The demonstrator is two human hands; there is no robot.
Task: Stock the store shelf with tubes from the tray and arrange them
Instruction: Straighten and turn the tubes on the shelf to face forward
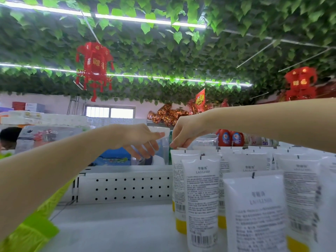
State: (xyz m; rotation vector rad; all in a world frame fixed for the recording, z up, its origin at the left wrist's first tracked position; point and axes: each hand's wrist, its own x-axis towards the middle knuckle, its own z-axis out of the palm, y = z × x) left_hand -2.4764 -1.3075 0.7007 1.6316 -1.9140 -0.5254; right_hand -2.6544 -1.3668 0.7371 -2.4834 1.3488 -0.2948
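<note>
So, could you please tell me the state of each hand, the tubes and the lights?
Left hand: open, fingers relaxed, holding nothing.
Leftmost white plastic tube: upright, yellow cap down.
Right hand: pinches that tube's top edge.
Other white yellow-capped tubes: upright, caps down, in rows on the white shelf.
Ceiling strip lights: on.

The tubes (pixel 201 197) stand upright in rows on the shelf (pixel 112 228), filling the lower right of the frame. Behind the shelf, at centre, runs a perforated panel (pixel 127 188). The right hand (pixel 189 131) pinches the top of the back left tube (pixel 177 171). The left hand (pixel 140 139) hangs just left of it, above the panel. Bottles (pixel 230 139) stand behind the tubes at mid right. A lantern (pixel 93 68) hangs at upper left.
</note>
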